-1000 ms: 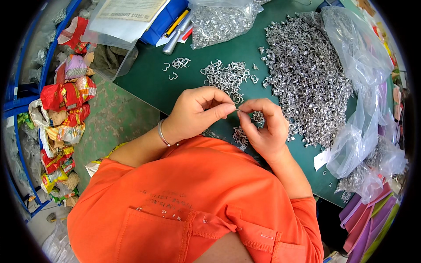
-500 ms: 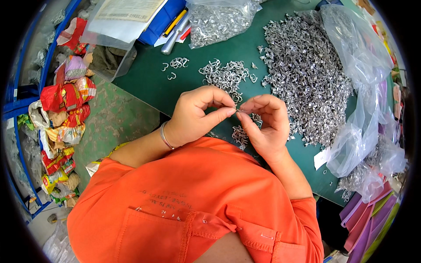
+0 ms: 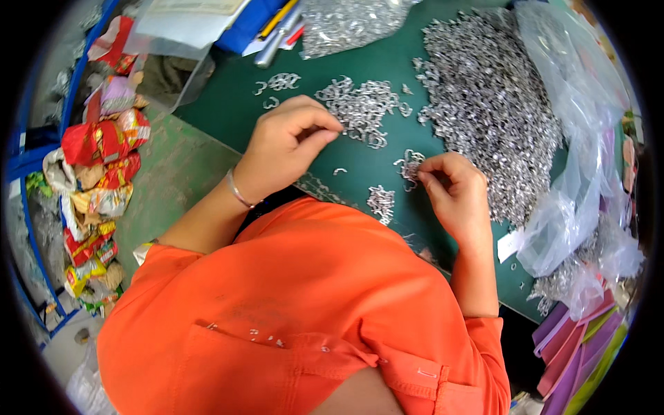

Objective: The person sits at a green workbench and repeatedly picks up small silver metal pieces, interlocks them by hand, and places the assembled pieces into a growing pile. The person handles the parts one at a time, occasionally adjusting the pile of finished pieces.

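Observation:
My left hand (image 3: 294, 142) has thumb and forefinger pinched at the near left edge of a loose heap of silvery C-shaped metal pieces (image 3: 358, 107). Whatever it pinches is too small to make out. My right hand (image 3: 458, 194) is closed at the fingertips against a little cluster of metal pieces (image 3: 409, 168); its fingers hide what they hold. Closer to me lies another small bunch of metal pieces (image 3: 381, 203). One single curved piece (image 3: 339, 171) rests apart on the green table between my hands.
A large mound of small shiny metal parts (image 3: 484, 111) covers the right of the green table (image 3: 228, 124), beside a clear plastic bag (image 3: 577, 159). At the back are a filled bag (image 3: 353, 28) and a blue bin (image 3: 242, 31). A shelf with colourful packets (image 3: 104, 149) stands left.
My hands were together at the fingertips over the table and have separated. The left moved up-left to the heap, the right moved right to the small cluster.

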Action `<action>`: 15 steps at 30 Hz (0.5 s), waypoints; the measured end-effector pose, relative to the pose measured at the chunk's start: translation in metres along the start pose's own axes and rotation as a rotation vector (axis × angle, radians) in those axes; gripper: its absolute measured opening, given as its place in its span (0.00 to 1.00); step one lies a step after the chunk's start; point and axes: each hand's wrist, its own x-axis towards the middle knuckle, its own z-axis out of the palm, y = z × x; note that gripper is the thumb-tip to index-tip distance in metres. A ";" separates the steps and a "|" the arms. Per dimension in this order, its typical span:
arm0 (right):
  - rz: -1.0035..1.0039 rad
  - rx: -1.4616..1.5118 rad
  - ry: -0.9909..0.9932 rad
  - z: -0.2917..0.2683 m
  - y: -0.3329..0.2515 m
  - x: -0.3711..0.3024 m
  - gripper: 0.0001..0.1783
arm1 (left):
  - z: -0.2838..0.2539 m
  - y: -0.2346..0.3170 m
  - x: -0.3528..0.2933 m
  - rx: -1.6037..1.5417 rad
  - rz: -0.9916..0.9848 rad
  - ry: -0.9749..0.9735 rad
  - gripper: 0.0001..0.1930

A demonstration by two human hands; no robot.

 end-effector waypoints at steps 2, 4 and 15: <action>-0.064 -0.080 0.036 0.002 -0.001 0.003 0.04 | -0.002 -0.002 -0.005 0.076 0.052 -0.073 0.05; -0.096 -0.046 0.072 0.002 -0.006 0.007 0.05 | 0.000 -0.004 -0.009 0.119 0.100 -0.184 0.06; -0.448 -0.210 0.029 0.045 -0.019 0.040 0.09 | 0.016 0.002 -0.021 0.157 0.106 -0.053 0.06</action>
